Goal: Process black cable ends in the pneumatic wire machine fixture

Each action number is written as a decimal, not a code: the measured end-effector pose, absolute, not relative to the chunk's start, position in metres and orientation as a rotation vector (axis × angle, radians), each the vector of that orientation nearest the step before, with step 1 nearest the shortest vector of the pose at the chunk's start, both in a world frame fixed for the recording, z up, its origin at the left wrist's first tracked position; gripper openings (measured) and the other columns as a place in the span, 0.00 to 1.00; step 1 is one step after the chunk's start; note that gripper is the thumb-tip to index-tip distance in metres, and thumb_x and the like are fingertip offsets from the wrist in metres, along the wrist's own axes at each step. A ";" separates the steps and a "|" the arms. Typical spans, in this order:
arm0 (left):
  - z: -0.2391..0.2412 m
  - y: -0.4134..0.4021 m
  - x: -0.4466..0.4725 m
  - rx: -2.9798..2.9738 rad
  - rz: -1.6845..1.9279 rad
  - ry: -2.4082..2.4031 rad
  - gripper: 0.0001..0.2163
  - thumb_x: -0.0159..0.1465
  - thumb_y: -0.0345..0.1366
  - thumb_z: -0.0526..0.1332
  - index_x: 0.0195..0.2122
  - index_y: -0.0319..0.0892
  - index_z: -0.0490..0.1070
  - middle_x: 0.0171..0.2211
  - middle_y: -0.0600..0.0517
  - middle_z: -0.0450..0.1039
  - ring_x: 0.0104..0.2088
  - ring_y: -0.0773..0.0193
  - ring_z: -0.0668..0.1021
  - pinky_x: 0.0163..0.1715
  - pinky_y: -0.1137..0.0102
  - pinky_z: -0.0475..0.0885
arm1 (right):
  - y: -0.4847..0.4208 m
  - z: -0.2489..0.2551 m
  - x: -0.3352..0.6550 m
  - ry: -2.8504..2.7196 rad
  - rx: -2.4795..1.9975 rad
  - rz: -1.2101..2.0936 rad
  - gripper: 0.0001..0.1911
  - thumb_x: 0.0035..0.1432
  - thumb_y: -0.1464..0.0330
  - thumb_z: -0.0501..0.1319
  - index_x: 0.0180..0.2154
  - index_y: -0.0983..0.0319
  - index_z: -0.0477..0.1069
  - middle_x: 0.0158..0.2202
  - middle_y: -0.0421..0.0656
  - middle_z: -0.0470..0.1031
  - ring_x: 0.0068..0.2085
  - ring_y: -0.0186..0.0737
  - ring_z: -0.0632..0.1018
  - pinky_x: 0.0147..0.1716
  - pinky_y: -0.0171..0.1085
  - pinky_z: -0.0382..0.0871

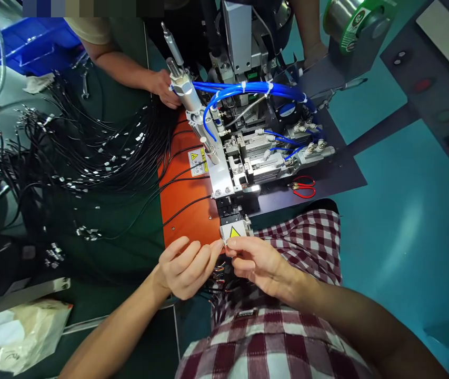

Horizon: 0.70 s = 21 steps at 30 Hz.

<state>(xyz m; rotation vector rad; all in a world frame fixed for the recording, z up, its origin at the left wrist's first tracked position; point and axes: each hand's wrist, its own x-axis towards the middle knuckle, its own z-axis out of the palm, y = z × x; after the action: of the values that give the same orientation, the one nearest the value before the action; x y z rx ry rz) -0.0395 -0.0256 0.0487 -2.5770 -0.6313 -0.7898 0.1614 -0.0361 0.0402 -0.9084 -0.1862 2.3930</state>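
Observation:
My left hand [185, 266] and my right hand [256, 262] meet in front of me, fingertips pinched together on a small metal connector [225, 243] with thin coloured wires [219, 273] trailing below. They sit just under the machine's block with a yellow warning sticker [234, 231]. A small automatic machine [240, 147] with blue air hoses [248, 89] stands on an orange plate [180, 195] directly beyond my hands.
A large heap of black cables with metal ends [70, 152] covers the green table at left. A co-worker's hand [165, 88] rests near the machine's cylinder. Red snips [304, 187] lie right of the machine. A blue bin [35, 45] and a plastic bag [15, 334] sit at left.

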 end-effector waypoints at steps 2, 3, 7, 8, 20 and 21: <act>0.048 -0.026 -0.035 -2.752 -0.951 -0.821 0.14 0.57 0.25 0.66 0.42 0.47 0.75 0.31 0.53 0.74 0.33 0.66 0.76 0.36 0.70 0.71 | -0.037 0.040 0.161 -0.254 -0.920 2.360 0.11 0.52 0.68 0.63 0.24 0.65 0.64 0.24 0.34 0.59 0.19 0.22 0.51 0.17 0.30 0.41; 0.048 -0.028 -0.030 -2.849 -1.067 -1.025 0.12 0.59 0.26 0.64 0.43 0.46 0.74 0.33 0.51 0.74 0.35 0.65 0.76 0.37 0.69 0.71 | -0.038 0.039 0.161 -0.345 -0.945 2.297 0.10 0.52 0.67 0.63 0.24 0.64 0.64 0.23 0.34 0.59 0.19 0.23 0.52 0.17 0.30 0.42; 0.052 -0.042 -0.003 -2.882 -1.701 -2.400 0.02 0.65 0.31 0.58 0.36 0.42 0.69 0.36 0.49 0.72 0.38 0.63 0.75 0.38 0.69 0.71 | -0.044 0.038 0.163 -0.950 -1.092 1.819 0.07 0.58 0.67 0.59 0.29 0.62 0.65 0.22 0.35 0.61 0.21 0.28 0.61 0.19 0.31 0.53; 0.053 -0.045 0.002 -2.777 -1.851 -2.711 0.03 0.66 0.34 0.57 0.35 0.42 0.68 0.36 0.50 0.72 0.37 0.64 0.75 0.37 0.70 0.71 | -0.045 0.037 0.165 -1.121 -1.107 1.669 0.06 0.59 0.68 0.59 0.30 0.61 0.66 0.24 0.36 0.63 0.24 0.30 0.64 0.22 0.32 0.56; 0.063 -0.033 0.012 -2.478 -1.858 -3.534 0.08 0.60 0.39 0.64 0.32 0.38 0.69 0.25 0.54 0.71 0.27 0.69 0.73 0.32 0.74 0.67 | -0.042 0.023 0.179 -1.798 -1.016 0.947 0.04 0.61 0.73 0.56 0.33 0.61 0.66 0.28 0.39 0.69 0.27 0.34 0.70 0.28 0.35 0.63; 0.065 -0.032 0.011 -2.493 -1.826 -3.552 0.09 0.60 0.39 0.64 0.32 0.38 0.69 0.25 0.54 0.71 0.27 0.69 0.74 0.32 0.73 0.67 | -0.042 0.023 0.180 -1.831 -1.001 0.902 0.04 0.61 0.74 0.56 0.33 0.61 0.66 0.27 0.40 0.69 0.27 0.34 0.70 0.28 0.35 0.63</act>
<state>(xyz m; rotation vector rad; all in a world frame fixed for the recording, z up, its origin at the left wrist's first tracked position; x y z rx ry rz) 0.0109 -0.0318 0.0649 -2.4927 -3.5523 -1.8259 0.1797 -0.0415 0.0230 -1.0013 -1.8312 0.9021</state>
